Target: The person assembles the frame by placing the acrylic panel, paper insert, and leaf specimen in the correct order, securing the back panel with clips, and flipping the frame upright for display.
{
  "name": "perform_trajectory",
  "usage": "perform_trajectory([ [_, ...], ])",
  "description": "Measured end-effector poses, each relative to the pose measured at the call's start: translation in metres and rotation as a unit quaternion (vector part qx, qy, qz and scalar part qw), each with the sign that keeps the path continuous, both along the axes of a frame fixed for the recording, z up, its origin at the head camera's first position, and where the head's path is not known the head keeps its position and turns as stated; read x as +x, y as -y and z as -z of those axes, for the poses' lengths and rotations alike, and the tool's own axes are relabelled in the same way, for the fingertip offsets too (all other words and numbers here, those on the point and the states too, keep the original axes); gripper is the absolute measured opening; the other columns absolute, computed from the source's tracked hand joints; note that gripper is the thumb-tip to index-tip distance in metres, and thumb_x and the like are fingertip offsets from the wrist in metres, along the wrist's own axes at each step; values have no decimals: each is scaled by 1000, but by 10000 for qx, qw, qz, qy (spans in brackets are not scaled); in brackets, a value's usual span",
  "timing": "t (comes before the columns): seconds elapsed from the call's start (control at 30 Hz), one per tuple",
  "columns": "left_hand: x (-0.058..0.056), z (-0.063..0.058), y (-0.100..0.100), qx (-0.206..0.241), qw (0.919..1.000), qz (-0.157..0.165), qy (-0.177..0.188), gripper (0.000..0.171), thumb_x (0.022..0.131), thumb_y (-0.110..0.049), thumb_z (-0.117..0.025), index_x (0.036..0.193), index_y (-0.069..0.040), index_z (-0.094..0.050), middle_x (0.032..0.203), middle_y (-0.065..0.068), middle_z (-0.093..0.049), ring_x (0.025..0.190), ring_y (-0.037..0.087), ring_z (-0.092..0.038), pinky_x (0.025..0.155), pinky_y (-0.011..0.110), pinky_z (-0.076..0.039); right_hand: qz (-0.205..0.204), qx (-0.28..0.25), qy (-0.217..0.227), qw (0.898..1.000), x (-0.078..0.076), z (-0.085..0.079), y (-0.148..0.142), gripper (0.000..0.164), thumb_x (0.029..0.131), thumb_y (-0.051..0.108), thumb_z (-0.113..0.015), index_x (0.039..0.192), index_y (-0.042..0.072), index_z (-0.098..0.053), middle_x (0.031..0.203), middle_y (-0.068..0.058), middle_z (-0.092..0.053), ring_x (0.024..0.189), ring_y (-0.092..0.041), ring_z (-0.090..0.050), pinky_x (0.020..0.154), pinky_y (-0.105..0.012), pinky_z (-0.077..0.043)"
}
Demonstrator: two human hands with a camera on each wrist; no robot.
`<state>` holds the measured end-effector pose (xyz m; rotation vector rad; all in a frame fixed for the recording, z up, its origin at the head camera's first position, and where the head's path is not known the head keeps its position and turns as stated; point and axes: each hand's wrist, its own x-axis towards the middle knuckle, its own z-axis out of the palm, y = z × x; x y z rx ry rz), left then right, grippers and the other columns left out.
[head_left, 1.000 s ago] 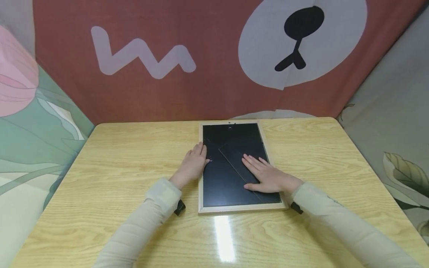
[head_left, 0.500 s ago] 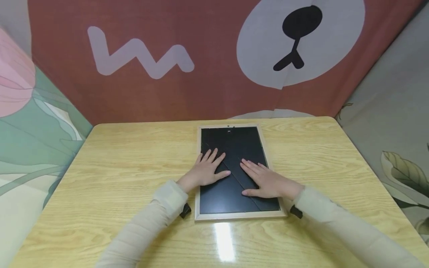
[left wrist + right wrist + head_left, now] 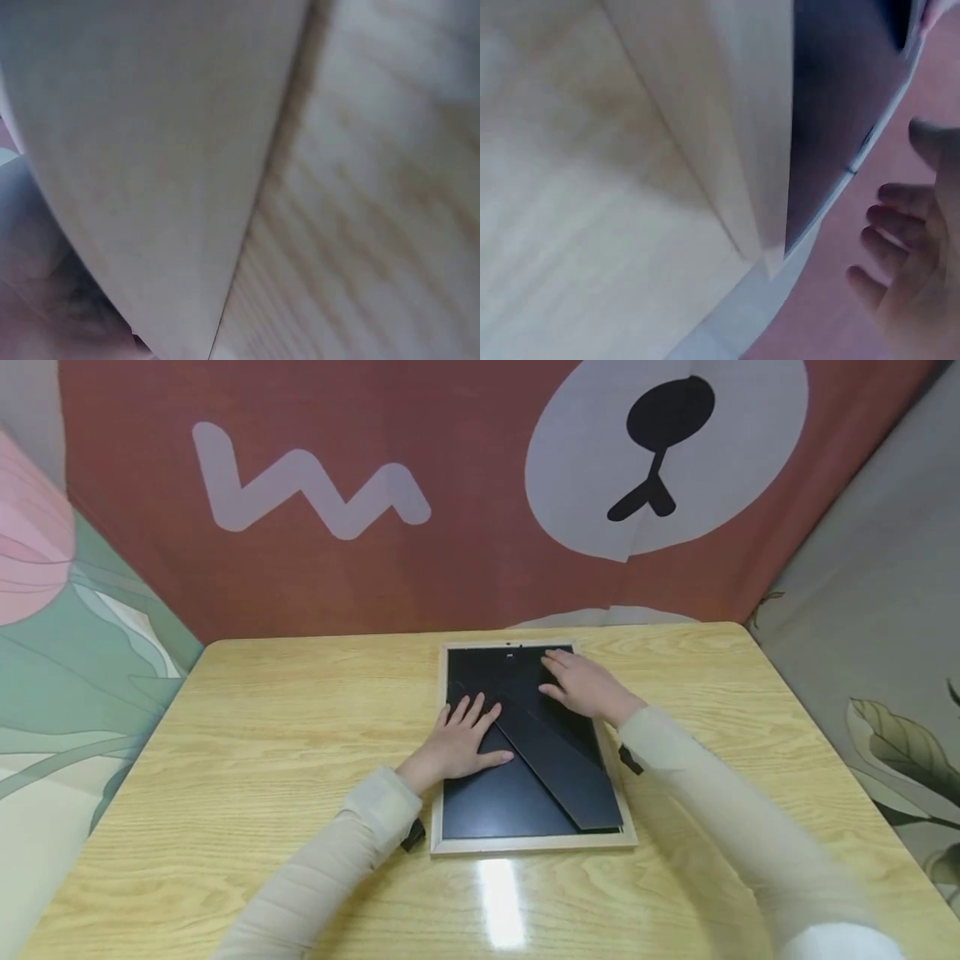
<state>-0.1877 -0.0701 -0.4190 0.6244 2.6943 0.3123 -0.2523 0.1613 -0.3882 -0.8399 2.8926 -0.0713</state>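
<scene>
A picture frame [image 3: 525, 845] with a pale wooden rim lies face down on the table. Its black backing board [image 3: 483, 810] carries a black easel stand [image 3: 558, 768], set diagonally, its lower end slightly lifted off the board. My left hand [image 3: 457, 747] rests with spread fingers on the backing board, at the left beside the stand. Over the board's upper right part is my right hand [image 3: 588, 685], holding nothing. In the right wrist view the right hand [image 3: 922, 262] appears raised above the frame's edge [image 3: 757, 127], fingers loosely bent. The left wrist view mostly shows the frame's side [image 3: 172, 150].
The wooden table [image 3: 300, 710] extends on both sides of the frame. Behind it hangs a reddish-brown cloth [image 3: 480, 568] with white and black drawings. Small metal hanger [image 3: 511, 657] sits at the board's top.
My left hand has moved from the frame's left edge onto the backing board. My right hand has left the stand and moved up the board. The stand's lower end has risen slightly.
</scene>
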Motion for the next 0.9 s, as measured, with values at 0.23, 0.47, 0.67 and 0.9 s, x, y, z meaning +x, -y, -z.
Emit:
perform_trajectory([
  [0.23, 0, -2, 0, -112, 9999, 17, 17, 81, 92, -64, -42, 155, -23, -12, 163, 10, -1, 150, 33, -1, 122, 55, -5, 48, 578, 359, 9977, -27, 3, 16, 77, 96, 52, -45, 152, 5, -21, 159, -15, -20, 148, -31, -20, 120, -54, -19],
  [0.47, 0, 0, -1, -130, 9999, 58, 14, 82, 91, -66, -42, 155, -23, -11, 163, 3, 1, 150, 33, -2, 122, 56, -5, 126, 573, 760, 9954, -36, 9, 32, 82, 96, 56, -41, 153, 5, -12, 161, -14, -10, 150, -29, -11, 123, -48, -14],
  [0.67, -1, 1, -1, -119, 9999, 81, -31, 83, 91, -66, -41, 155, -24, -10, 163, 2, 0, 150, 32, -2, 122, 56, -5, 310, 677, 904, 9931, -42, 10, 37, 84, 96, 57, -41, 153, 4, -10, 162, -14, -8, 150, -29, -10, 123, -47, -15],
  [0.9, -1, 1, -1, -152, 9998, 97, -88, 82, 91, -66, -40, 155, -23, -11, 163, 3, -1, 150, 33, -3, 122, 56, -6, 371, 705, 1141, 9903, -44, 8, 39, 85, 95, 58, -41, 153, 4, -10, 162, -14, -7, 149, -32, -15, 122, -49, -19],
])
